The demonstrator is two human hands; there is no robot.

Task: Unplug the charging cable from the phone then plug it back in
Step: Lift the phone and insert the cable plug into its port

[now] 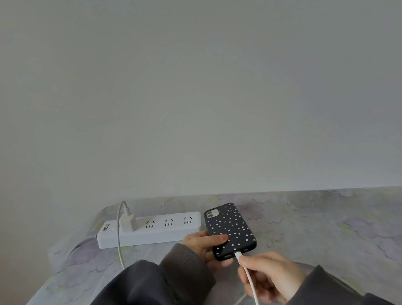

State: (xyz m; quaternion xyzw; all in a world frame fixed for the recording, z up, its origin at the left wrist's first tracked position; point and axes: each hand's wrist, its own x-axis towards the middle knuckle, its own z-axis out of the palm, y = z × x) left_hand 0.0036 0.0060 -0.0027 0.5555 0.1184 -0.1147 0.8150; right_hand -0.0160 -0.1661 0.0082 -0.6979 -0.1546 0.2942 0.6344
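Floral bedsheet (330,225), power strip (153,230) beside phone (229,227), both hands gripping, cable (252,288) plugged

white power strip (158,229), floral cloth (343,231), wall (185,78)

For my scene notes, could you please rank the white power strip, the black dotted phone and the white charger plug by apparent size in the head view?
1. White power strip, the largest.
2. Black dotted phone.
3. White charger plug, clearly the smallest.
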